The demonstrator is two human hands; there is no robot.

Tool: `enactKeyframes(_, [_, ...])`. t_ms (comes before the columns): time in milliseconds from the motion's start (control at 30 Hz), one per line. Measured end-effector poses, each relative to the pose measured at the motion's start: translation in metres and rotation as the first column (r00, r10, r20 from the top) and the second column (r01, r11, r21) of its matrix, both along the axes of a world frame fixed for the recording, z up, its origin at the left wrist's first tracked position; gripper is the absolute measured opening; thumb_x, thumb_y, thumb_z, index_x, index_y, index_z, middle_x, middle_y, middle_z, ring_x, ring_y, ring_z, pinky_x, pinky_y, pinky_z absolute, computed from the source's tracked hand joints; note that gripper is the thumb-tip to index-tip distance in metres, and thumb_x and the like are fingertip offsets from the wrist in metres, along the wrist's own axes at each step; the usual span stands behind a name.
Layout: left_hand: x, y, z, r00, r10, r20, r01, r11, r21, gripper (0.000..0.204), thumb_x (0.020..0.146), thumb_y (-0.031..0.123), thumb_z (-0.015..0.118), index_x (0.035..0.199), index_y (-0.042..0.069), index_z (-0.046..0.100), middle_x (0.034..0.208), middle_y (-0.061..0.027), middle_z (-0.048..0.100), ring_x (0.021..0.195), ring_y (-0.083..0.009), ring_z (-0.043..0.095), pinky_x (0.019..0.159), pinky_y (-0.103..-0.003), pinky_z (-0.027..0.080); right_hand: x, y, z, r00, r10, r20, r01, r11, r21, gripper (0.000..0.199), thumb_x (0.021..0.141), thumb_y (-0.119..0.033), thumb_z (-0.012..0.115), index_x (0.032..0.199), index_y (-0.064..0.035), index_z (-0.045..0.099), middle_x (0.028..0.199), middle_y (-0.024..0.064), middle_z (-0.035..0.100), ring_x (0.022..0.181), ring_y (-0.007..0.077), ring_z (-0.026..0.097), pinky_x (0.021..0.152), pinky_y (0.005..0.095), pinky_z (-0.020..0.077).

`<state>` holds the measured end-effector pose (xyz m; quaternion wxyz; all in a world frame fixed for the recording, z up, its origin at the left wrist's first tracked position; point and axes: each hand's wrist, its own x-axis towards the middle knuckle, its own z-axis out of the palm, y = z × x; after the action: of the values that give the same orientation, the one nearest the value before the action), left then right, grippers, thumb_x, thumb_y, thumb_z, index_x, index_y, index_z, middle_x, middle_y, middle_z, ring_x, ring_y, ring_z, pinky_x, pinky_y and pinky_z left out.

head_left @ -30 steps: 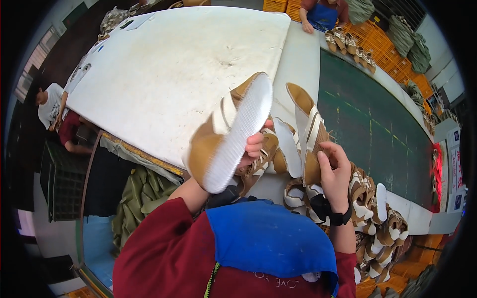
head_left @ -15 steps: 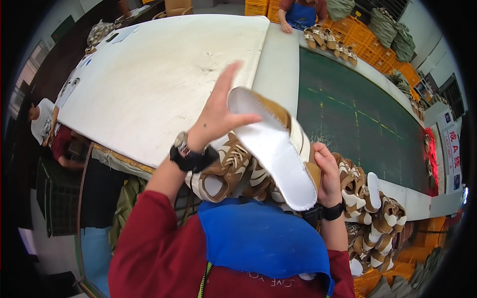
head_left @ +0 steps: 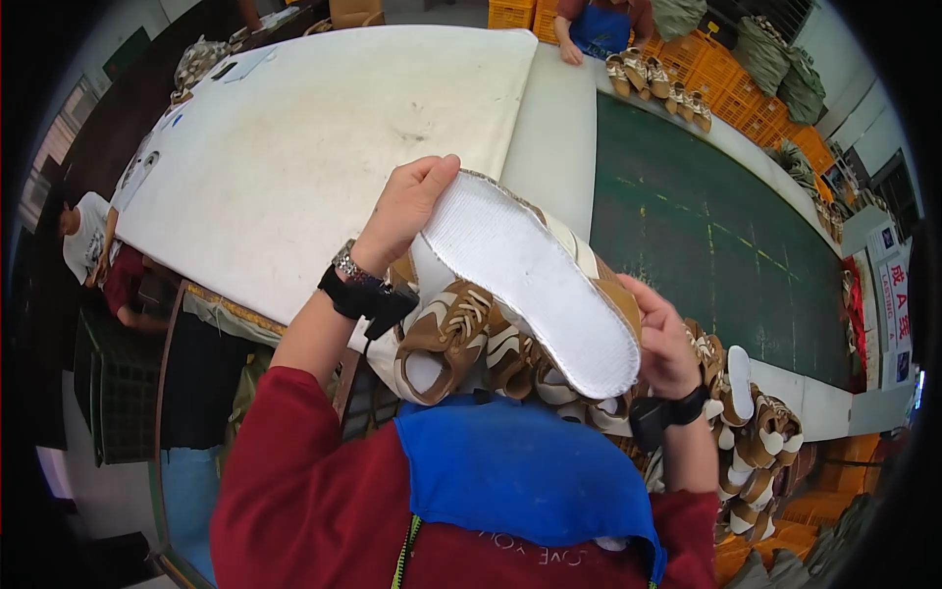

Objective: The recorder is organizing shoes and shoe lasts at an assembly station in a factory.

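Observation:
A brown and white shoe (head_left: 535, 280) is held up in front of me, tilted, its flat white stitched bottom facing me. My left hand (head_left: 407, 206) is closed on its upper left end, thumb along the edge. Around the lower right end, my right hand (head_left: 669, 339) grips the brown side, with some fingers hidden behind the shoe. Just below it lies a laced brown and white sneaker (head_left: 446, 339), with several more partly covered beside it. Both my wrists wear black straps.
A large white table (head_left: 334, 147) spreads ahead on the left; a dark green conveyor belt (head_left: 687, 216) runs on the right. Piled shoes (head_left: 760, 432) stand at my right. Across the belt are more shoes (head_left: 638, 74), a person in a blue apron (head_left: 599, 29) and orange crates (head_left: 721, 83).
My left hand has gone from spread fingers to a grip on the shoe's upper end. The shoe has tipped, showing more of its white bottom, and my right hand has moved slightly right.

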<state>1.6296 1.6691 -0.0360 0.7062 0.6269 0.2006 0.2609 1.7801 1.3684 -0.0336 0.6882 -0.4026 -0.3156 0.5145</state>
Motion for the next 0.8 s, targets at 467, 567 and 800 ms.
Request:
enactKeyframes(467, [-0.099,-0.015,-0.122,0.797,0.37,-0.476,-0.098,0.859,0.503,0.063,0.076,0.034,0.067,0.125,0.003,0.042,0.116,-0.0188,0.052,0.099,-0.0232,0.055,0.081,-0.034,0.046,0.134,0.259,-0.056,0.046,0.152,0.987,0.148,0.976,-0.157,0.044,0.079,-0.022,0.061,0.118,-0.0019,0.054,0.104,0.0161,0.061,0.093,0.0248,0.059,0.084,0.0306,0.0448])
enactKeyframes(567, [-0.095,0.005,-0.141,0.743,0.411,-0.528,-0.28,0.908,0.312,0.081,0.072,0.042,0.07,0.129,-0.001,0.032,0.107,-0.0249,0.054,0.093,-0.0238,0.058,0.077,-0.035,0.048,0.084,0.281,-0.071,0.041,0.52,0.853,-0.147,0.848,-0.509,0.049,0.079,-0.029,0.06,0.119,-0.0027,0.053,0.107,0.0189,0.06,0.096,0.0302,0.058,0.085,0.0345,0.0452])
enactKeyframes(800, [-0.079,0.035,-0.061,0.933,0.357,0.043,-0.344,0.922,-0.175,0.06,0.076,0.005,0.065,0.127,0.001,0.034,0.1,-0.012,0.061,0.088,-0.0157,0.059,0.079,-0.026,0.047,0.041,0.232,-0.069,-0.178,0.803,0.569,-0.394,0.472,-0.789,0.063,0.079,-0.04,0.062,0.129,-0.0051,0.044,0.108,0.0181,0.058,0.099,0.0288,0.056,0.086,0.0332,0.0433])
